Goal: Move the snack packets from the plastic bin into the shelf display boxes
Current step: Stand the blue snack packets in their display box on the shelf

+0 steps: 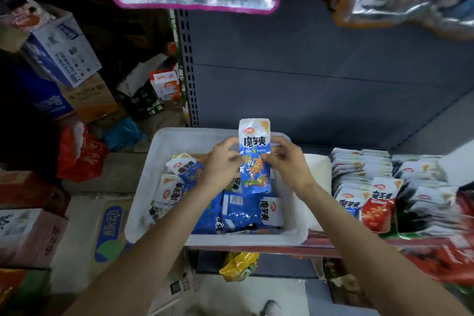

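You held one blue snack packet (254, 155) upright above the white plastic bin (143, 187); your left hand (222, 161) and right hand (287, 159) pinched its side edges with curled fingers, while more packets lay inside the bin.

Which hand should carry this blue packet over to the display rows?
Probably the right hand. Both hands grip the blue packet above the white bin, and the display rows lie on the right hand's side; the left hand would have to cross over.
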### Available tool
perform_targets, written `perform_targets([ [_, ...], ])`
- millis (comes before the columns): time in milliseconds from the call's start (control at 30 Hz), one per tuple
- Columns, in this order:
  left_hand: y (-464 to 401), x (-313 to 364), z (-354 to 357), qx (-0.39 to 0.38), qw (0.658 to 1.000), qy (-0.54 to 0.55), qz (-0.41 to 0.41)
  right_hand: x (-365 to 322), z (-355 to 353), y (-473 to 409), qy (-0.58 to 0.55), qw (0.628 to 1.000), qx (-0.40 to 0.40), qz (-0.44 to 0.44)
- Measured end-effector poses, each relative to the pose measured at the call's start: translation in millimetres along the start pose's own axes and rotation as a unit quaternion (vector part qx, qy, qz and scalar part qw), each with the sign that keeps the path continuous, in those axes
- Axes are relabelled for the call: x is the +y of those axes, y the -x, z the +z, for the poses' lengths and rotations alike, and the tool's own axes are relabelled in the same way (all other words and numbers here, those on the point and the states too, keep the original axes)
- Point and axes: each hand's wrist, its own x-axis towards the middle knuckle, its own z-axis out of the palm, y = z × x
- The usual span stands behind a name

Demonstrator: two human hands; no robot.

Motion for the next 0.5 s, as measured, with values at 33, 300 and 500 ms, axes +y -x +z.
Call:
perform_targets([
  [33, -2.4, 3.8, 12.3, -0.003, 1.0, -0.011, 0.013, -0.5, -14.5, -0.3, 0.003, 1.0, 0.015, -0.004],
  [300, -31.1, 18.1, 111.0, -0.002, 0.991, -0.123, 0.049, 2.2, -127.9, 7.4, -0.026, 0.99, 0.129, -0.048],
  [500, -32.9, 31.4, 164.1, -0.066, 0.987, -0.127, 0.075, 12.3, -185.6, 8.2, 0.02, 0.981, 0.183, -0.054],
])
